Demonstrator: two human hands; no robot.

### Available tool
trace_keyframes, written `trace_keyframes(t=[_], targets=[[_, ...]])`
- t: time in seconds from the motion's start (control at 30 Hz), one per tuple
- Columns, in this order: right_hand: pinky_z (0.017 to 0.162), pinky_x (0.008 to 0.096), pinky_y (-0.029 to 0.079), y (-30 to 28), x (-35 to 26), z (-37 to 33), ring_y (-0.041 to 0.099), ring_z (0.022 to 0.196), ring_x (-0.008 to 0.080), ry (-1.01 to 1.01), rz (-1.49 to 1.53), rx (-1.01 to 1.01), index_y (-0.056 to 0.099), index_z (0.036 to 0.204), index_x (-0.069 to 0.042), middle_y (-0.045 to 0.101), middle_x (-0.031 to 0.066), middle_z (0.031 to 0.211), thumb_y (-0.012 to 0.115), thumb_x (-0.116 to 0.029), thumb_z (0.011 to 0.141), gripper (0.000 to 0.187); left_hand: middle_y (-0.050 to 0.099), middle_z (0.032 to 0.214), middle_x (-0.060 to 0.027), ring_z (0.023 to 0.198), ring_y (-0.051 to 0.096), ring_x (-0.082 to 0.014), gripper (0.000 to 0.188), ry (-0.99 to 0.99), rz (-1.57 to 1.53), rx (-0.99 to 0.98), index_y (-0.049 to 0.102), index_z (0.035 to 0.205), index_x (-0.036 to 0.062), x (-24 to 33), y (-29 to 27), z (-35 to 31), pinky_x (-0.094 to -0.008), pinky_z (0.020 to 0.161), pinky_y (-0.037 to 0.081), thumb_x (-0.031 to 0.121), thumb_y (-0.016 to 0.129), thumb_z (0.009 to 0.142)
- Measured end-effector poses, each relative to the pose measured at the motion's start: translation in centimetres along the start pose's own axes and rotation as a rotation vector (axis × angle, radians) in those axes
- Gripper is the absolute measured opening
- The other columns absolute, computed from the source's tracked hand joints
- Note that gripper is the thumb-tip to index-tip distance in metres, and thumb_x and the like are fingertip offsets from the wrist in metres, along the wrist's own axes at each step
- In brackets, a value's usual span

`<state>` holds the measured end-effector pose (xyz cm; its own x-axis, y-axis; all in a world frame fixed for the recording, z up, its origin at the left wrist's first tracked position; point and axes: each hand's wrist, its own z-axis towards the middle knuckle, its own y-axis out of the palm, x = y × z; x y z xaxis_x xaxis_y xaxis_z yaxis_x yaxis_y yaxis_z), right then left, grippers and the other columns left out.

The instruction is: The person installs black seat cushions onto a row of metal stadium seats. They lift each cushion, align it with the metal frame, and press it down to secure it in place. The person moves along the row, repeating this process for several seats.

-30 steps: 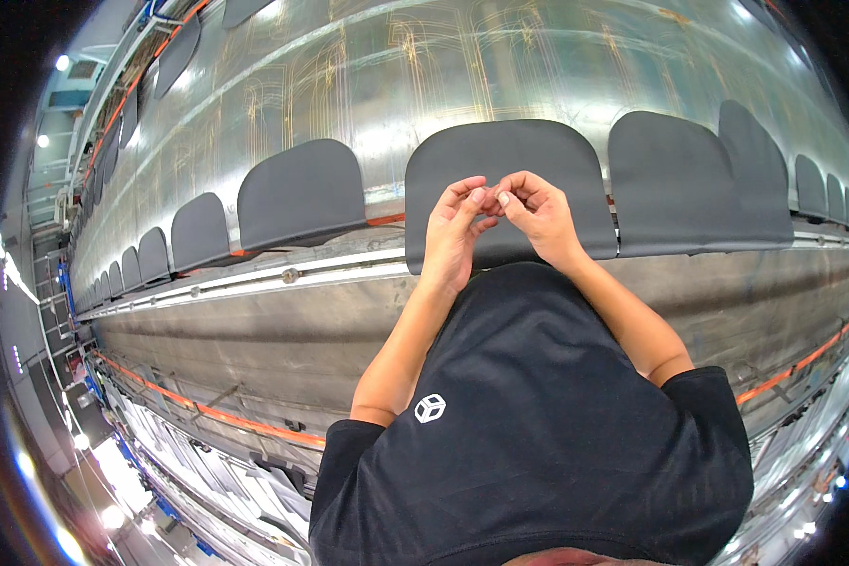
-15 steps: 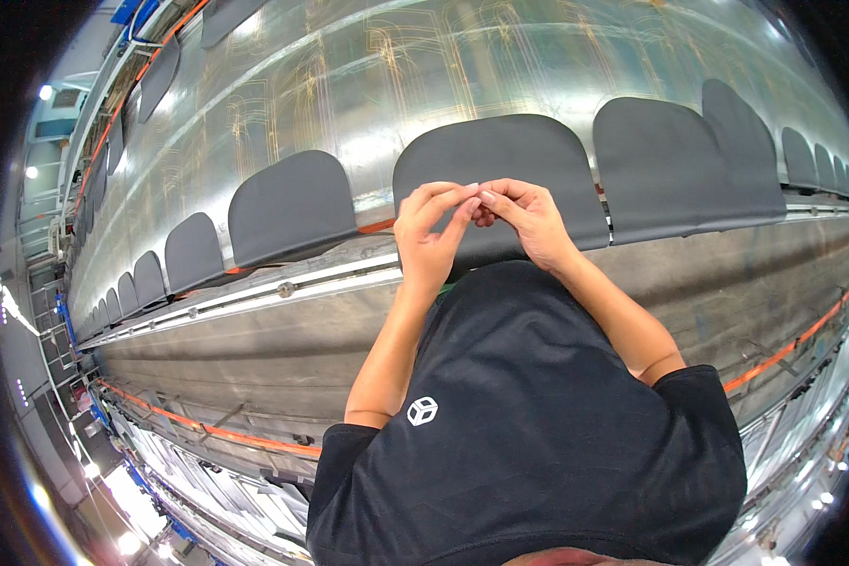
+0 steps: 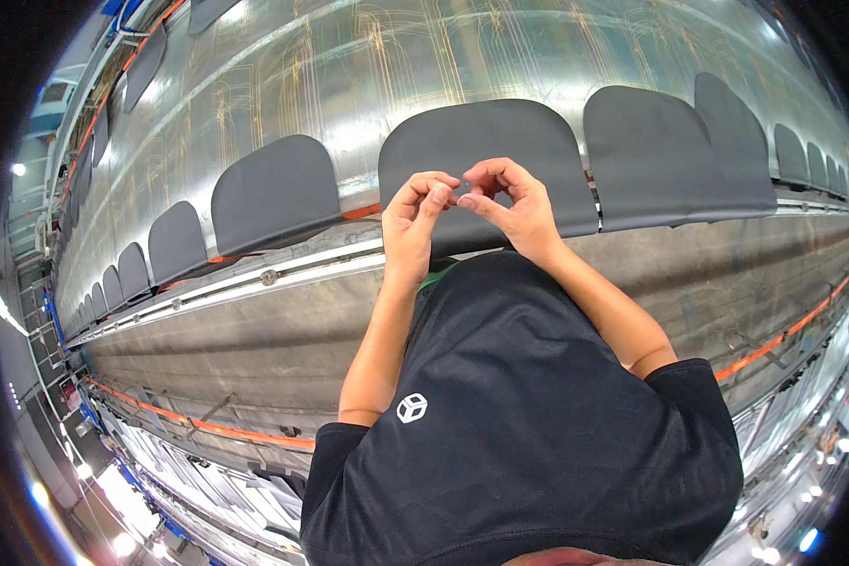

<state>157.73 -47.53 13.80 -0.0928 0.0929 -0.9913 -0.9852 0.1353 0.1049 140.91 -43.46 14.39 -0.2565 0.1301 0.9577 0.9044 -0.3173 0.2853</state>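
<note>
**Fingertips pinched together in front of a dark grey panel**

Nearest to me is my own black short-sleeved shirt (image 3: pixel 528 424), with a small white cube-shaped mark on the left chest, filling the lower middle of the view. My two bare forearms rise out of its sleeves and converge upward.

My left hand (image 3: pixel 413 219) is raised with the thumb and forefinger curled toward each other, the tips drawn in close. My right hand (image 3: pixel 511 206) mirrors it just beside, fingers bent in an arch, thumb and forefinger tip meeting those of the left. Both hands are pinched shut at the point where they touch; if something tiny sits between the fingertips, it is too small for me to tell what it is.

Directly behind my hands stands a dark grey, round-topped flat panel (image 3: pixel 486 151), upright in a row of like panels (image 3: pixel 278 193) that runs off to both sides along a long grey metal rail (image 3: pixel 283 274). Below the rail lies a dull grey metal surface with an orange strip (image 3: pixel 208 429) along its lower edge.

Beyond the row of panels rises a broad, shiny curved sheet-metal wall (image 3: pixel 349 75), catching the lights.
</note>
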Motion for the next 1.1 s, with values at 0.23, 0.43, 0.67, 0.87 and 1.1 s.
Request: trace_keyframes(t=[0.23,0.43,0.67,0.87,1.1], targets=[[0.079,0.0242,0.048,0.1,0.0,-0.1,0.058,0.082,0.0072,0.033,0.021,-0.045,0.064,0.114,-0.004,0.063,-0.0002,0.088,0.077,-0.005,0.086,0.031,0.065,0.109,-0.0115,0.094,0.059,-0.0168,0.016,-0.097,-0.22,0.014,0.051,0.096,0.0079,-0.4,-0.5,-0.6,-0.0344,0.087,0.046,0.021,0.05,0.105],[0.072,0.0234,0.042,-0.8,0.1,0.5,0.051,0.078,0.008,0.241,0.424,-0.087,0.06,0.097,-0.007,0.057,-0.0009,0.085,0.057,-0.022,0.102,0.016,0.061,0.102,-0.0108,0.093,0.057,-0.0219,0.024,-0.162,-0.367,-0.083,0.049,0.09,0.013,0.6,-0.8,-0.6,-0.0368,0.085,0.042,0.031,0.045,0.105],[0.063,0.0283,0.034,-2.5,-0.9,1.1,0.036,0.068,0.0129,0.554,1.398,-0.261,0.045,0.076,-0.016,0.037,-0.0024,0.073,0.04,-0.033,0.108,0.037,0.058,0.091,-0.0095,0.088,0.055,-0.021,0.027,-0.252,-0.624,-0.128,0.043,0.084,0.0136,0.7,-0.8,-0.9,-0.0342,0.081,0.044,0.03,0.043,0.105],[0.068,0.027,0.036,-2.4,-1.2,0.4,0.042,0.073,0.0123,0.461,0.989,-0.235,0.049,0.082,-0.013,0.047,-0.0006,0.079,0.041,-0.034,0.108,0.034,0.053,0.092,-0.0053,0.088,0.05,-0.0205,0.023,-0.293,-0.638,-0.158,0.048,0.085,0.0157,0.7,-0.7,-1.0,-0.0345,0.081,0.041,0.03,0.047,0.103],[0.076,0.027,0.044,-0.2,-2.4,-0.4,0.058,0.088,0.0125,0.057,0.191,-0.164,0.065,0.109,-0.004,0.064,0.0012,0.098,0.072,-0.009,0.09,0.021,0.059,0.091,-0.0037,0.085,0.055,-0.0153,0.024,-0.292,-0.513,-0.12,0.055,0.088,0.0103,0.7,0.1,-1.1,-0.0307,0.08,0.044,0.03,0.056,0.102]])
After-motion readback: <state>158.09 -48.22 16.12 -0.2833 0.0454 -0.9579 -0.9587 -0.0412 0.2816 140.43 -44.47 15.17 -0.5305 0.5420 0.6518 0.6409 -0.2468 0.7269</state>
